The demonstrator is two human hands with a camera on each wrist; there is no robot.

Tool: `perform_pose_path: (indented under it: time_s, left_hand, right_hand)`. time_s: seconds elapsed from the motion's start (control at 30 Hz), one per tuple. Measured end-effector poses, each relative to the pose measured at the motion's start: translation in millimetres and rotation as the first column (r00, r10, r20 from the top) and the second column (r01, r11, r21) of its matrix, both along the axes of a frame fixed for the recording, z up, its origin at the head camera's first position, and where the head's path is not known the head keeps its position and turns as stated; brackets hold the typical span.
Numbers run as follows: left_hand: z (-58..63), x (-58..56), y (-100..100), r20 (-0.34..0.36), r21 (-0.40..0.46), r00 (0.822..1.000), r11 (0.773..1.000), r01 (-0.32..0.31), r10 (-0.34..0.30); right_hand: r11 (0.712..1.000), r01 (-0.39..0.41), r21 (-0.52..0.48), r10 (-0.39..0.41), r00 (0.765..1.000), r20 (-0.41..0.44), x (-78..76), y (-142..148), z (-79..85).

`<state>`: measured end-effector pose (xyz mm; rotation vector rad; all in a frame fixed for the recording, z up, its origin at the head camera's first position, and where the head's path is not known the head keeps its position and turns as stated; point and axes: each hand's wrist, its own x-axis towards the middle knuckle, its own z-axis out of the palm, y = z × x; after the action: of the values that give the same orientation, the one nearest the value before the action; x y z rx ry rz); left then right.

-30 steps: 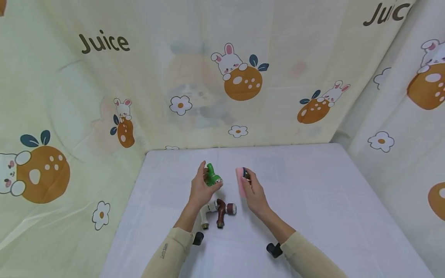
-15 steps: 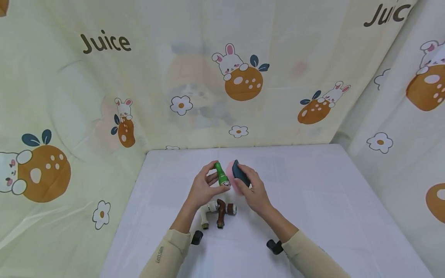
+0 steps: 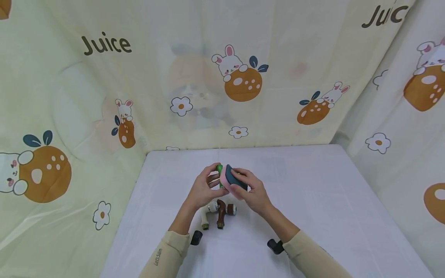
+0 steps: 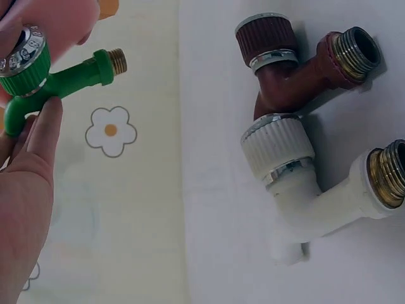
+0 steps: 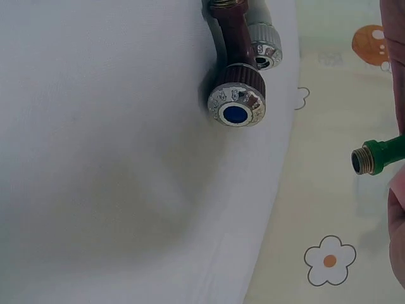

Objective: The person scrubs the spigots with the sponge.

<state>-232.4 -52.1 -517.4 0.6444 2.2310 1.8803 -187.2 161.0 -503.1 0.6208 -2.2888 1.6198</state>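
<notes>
My left hand (image 3: 202,190) holds a green tap (image 4: 66,81) up off the table, its brass threaded end pointing away from the palm in the left wrist view. A two-layer sponge (image 3: 235,180), pink on one face and dark blue on the other, is gripped by my right hand (image 3: 256,195). Its pink side lies against the green tap, covering most of it in the head view. Below the hands, a white tap (image 3: 204,217) and a brown tap (image 3: 221,214) lie side by side on the table.
A white cloth covers the table (image 3: 313,200). Behind it hangs a printed curtain (image 3: 278,112) with rabbits, oranges and flowers, and more of it flanks both sides. A black wrist device (image 3: 196,237) sits by the left cuff, another black device (image 3: 275,246) by the right.
My left hand has moved right and turned the green tap. The right hand has turned the sponge and brought it left onto the tap. The white and brown taps stay put.
</notes>
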Motion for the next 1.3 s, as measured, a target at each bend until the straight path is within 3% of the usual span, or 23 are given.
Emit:
perform_pose_path:
  time_s: [0.1,0.3,0.47,0.97,1.3]
  left_hand:
    - [1.4,1.1,2,-0.033,-0.024,0.999,1.0,-0.012,0.011]
    - [5.7,3.6,7,-0.138,-0.135,0.99,0.99,-0.034,0.015]
    - [9.5,6.5,12,-0.206,-0.189,0.979,0.981,-0.045,0.005]
    - [14.4,12.7,19,-0.227,-0.294,0.974,0.953,-0.076,0.007]
    - [11.2,13.8,20,-0.258,-0.333,0.966,0.939,-0.083,-0.006]
  right_hand:
    - [1.0,0.0,-0.01,0.0,1.0,0.007,-1.3,-1,-1.3]
    - [0.999,0.047,-0.024,-0.045,0.997,0.062,-14.4,1,-27.2]
    - [0.996,0.087,-0.035,-0.083,0.992,0.099,-17.0,3,-30.5]
    - [0.985,0.17,0.024,-0.172,0.973,0.153,-17.0,0,-27.5]
    - [0.977,0.211,0.027,-0.21,0.939,0.273,-16.4,-4,-24.0]
